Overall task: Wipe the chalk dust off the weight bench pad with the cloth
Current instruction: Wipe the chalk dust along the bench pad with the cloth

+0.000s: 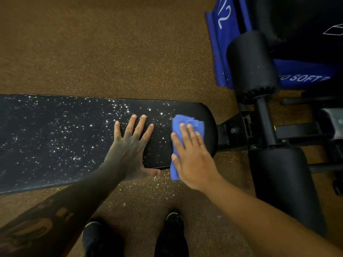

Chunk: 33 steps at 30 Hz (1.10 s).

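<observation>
The black weight bench pad point(55, 138) runs from the left edge to a rounded end at the right. White chalk specks cover most of it; the rounded end looks clean. My left hand point(131, 147) lies flat on the pad with fingers spread and holds nothing. My right hand point(193, 154) presses a folded blue cloth point(187, 123) flat against the pad near its rounded end. Part of the cloth hangs over the pad's near edge.
Black foam roller pads point(252, 67) and the bench's metal frame point(239, 130) stand right of the pad. A blue mat with white lettering point(224, 45) lies at the top right. Brown speckled floor surrounds the bench, with chalk specks on it near my two dark shoes point(172, 236).
</observation>
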### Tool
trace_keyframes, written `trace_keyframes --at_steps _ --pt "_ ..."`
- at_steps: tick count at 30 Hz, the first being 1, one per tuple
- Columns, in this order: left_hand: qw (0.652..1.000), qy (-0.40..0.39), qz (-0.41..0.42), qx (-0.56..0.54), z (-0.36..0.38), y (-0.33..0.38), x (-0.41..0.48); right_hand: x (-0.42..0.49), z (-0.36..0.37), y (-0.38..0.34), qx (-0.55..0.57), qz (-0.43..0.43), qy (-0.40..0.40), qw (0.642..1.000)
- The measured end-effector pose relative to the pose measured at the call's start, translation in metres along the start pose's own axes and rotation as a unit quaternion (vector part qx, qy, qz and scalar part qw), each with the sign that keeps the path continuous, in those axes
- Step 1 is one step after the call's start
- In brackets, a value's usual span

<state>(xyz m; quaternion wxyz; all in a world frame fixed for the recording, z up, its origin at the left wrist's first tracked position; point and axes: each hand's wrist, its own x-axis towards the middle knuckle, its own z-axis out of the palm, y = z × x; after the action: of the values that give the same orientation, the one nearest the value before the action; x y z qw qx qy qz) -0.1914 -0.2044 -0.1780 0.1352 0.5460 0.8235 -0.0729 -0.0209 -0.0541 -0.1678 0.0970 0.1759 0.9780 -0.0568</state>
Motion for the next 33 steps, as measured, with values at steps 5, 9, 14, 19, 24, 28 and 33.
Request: trace_keyframes --at_steps 5,9,14,19,24,28,33 --pt "1.0 -0.009 0.003 0.004 0.002 -0.004 -0.003 0.013 -0.004 0.017 -0.003 -0.005 0.014 1.0" --pt "1.0 -0.007 -0.006 -0.001 0.001 -0.004 -0.005 0.015 -0.003 -0.008 0.013 0.03 0.013 0.999" --pt "0.999 -0.015 -0.032 -0.012 -0.001 -0.003 -0.006 0.027 -0.004 0.007 -0.004 -0.011 0.022 1.0" --pt "0.999 -0.015 -0.038 -0.008 -0.002 -0.003 -0.006 0.029 -0.003 -0.011 -0.02 -0.063 0.005 0.998" --pt "0.999 -0.002 -0.042 -0.033 -0.002 -0.002 -0.008 0.035 -0.018 -0.001 0.068 -0.035 0.027 0.997" --pt "0.998 -0.018 -0.047 -0.021 -0.003 -0.011 -0.012 0.04 -0.009 -0.026 0.044 0.014 0.034 0.998" --pt "0.999 -0.025 -0.043 -0.012 -0.002 -0.015 -0.013 0.049 -0.001 -0.036 0.025 0.07 0.031 0.997"
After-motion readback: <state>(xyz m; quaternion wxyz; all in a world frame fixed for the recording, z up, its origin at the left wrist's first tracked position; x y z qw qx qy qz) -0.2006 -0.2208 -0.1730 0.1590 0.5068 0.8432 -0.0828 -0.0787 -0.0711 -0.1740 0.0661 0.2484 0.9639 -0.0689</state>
